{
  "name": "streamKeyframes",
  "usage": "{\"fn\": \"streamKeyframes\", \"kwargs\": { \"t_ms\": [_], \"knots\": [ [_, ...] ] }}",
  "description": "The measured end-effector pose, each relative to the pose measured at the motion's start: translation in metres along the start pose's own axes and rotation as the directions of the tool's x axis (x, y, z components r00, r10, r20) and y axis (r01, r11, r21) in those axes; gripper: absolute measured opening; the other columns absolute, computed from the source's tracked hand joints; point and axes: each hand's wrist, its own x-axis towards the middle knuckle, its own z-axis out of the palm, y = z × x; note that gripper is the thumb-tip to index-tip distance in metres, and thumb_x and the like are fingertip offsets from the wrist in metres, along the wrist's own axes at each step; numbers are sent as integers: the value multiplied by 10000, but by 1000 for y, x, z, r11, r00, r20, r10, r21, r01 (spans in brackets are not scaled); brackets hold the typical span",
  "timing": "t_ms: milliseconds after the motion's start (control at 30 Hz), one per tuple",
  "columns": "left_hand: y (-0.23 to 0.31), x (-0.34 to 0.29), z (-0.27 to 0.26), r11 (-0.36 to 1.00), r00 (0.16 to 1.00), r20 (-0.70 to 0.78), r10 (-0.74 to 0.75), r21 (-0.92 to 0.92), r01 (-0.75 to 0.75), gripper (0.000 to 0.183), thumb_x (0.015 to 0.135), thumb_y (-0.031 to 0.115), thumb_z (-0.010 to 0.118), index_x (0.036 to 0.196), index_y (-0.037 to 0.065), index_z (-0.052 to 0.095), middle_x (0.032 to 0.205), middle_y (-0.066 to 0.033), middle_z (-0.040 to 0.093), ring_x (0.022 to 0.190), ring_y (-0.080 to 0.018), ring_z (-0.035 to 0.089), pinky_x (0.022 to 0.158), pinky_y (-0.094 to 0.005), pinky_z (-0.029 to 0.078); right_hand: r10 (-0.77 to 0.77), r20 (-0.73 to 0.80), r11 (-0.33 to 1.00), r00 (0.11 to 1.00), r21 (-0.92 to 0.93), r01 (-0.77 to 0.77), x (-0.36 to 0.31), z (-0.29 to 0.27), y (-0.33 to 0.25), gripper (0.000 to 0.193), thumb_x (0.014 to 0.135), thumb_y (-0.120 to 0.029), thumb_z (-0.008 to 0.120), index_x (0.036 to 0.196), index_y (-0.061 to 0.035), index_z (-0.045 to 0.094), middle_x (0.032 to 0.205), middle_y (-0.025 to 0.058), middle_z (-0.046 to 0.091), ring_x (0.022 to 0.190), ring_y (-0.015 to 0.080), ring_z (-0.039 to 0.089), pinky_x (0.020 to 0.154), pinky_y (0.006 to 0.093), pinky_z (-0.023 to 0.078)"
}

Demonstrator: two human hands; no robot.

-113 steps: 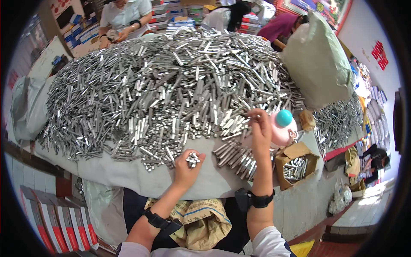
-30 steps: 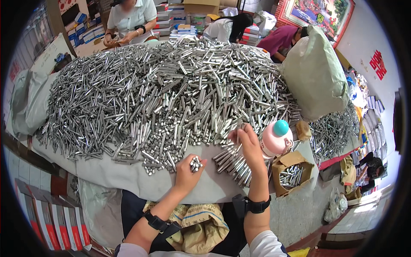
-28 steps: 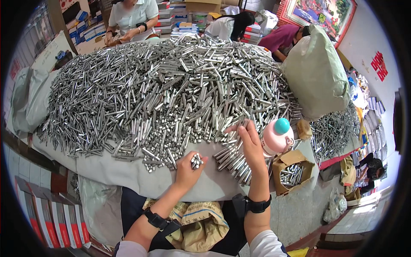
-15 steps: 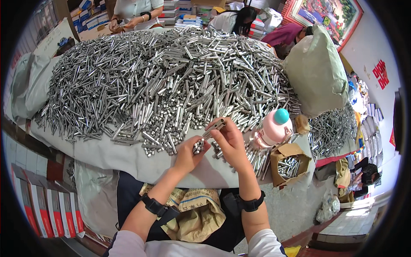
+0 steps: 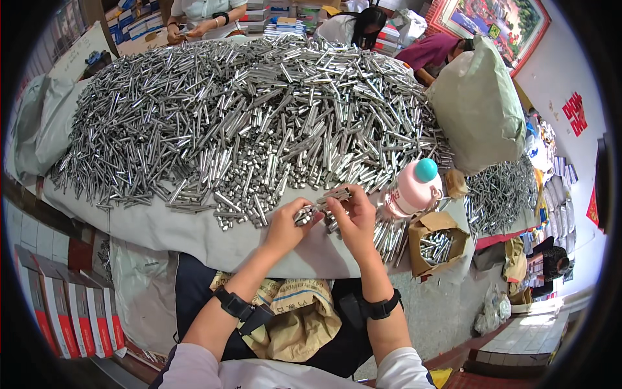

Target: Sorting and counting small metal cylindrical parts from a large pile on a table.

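Observation:
My left hand [image 5: 289, 227] is closed around several short metal pieces [image 5: 303, 214], whose bright ends show at its fingers. Close beside it, my right hand [image 5: 353, 219] grips a few longer metal tubes [image 5: 337, 194] between thumb and fingers. The two hands almost meet above the near edge of the cloth-covered table [image 5: 194, 236]. Beyond them spreads a large heap of silver metal tubes [image 5: 259, 110], with short metal pieces [image 5: 249, 175] gathered at its near side. More tubes [image 5: 391, 241] lie to the right of my right hand.
A pink bottle [image 5: 413, 189] with a teal cap and an open cardboard box [image 5: 433, 249] of metal parts stand at the right. Behind them is a bulky pale sack [image 5: 483, 107]. A paper sack [image 5: 301, 324] lies at my lap. Other people [image 5: 207, 16] sit across the heap.
My right hand has lowered slightly, and the tubes in it have tilted flatter, toward my left hand. My left hand has barely moved and still holds the short pieces.

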Motion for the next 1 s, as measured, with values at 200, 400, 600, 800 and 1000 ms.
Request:
{"fn": "streamKeyframes", "kwargs": {
  "t_ms": [200, 400, 600, 800, 1000],
  "knots": [
    [-3, 0, 1, 999, 1000, -11, -23, -28, 23, 256, 774, 201, 757, 875, 35, 590, 751, -149, 645, 666, -322, 625, 601, -358, 476, 7, 76, 991, 997, -135, 3, 0, 8, -9, 201, 853, -24, 639, 1021, 31, 545, 835, 97, 659, 737, 150, 673, 655, 268, 514],
    [-7, 1, 3, 998, 998, -36, 48, -26, -49, 265, 765, 187, 763, 881, 31, 584, 757, -143, 651, 678, -325, 632, 604, -355, 479, -116, 86, 932, 990, -336, 138, -3, 11, -9, 219, 847, -9, 622, 1047, 28, 541, 839, 140, 650, 720, 225, 677, 630, 299, 516],
    [-8, -1, 5, 999, 999, -38, 8, -45, -10, 276, 747, 185, 779, 873, 41, 580, 772, -123, 661, 699, -314, 640, 608, -362, 483, -82, -9, 943, 997, -323, 75, -5, 9, -6, 224, 842, -2, 622, 1049, 38, 544, 819, 153, 632, 731, 240, 675, 621, 317, 515],
    [-3, -1, 3, 999, 998, -52, 31, 24, -30, 281, 743, 184, 780, 856, 36, 569, 766, -138, 646, 706, -332, 628, 617, -376, 476, -117, 40, 930, 992, -348, 123, -2, 9, -8, 235, 841, -14, 636, 1048, 43, 542, 828, 154, 629, 717, 239, 672, 616, 317, 517],
    [0, -2, 2, 1000, 998, -57, 10, -6, -10, 269, 753, 169, 767, 857, 28, 563, 773, -149, 640, 719, -344, 621, 628, -383, 472, 11, 76, 958, 997, -286, 12, -1, 9, -12, 248, 827, -16, 656, 1047, 46, 560, 821, 154, 623, 707, 238, 667, 600, 303, 513]
  ]
}}
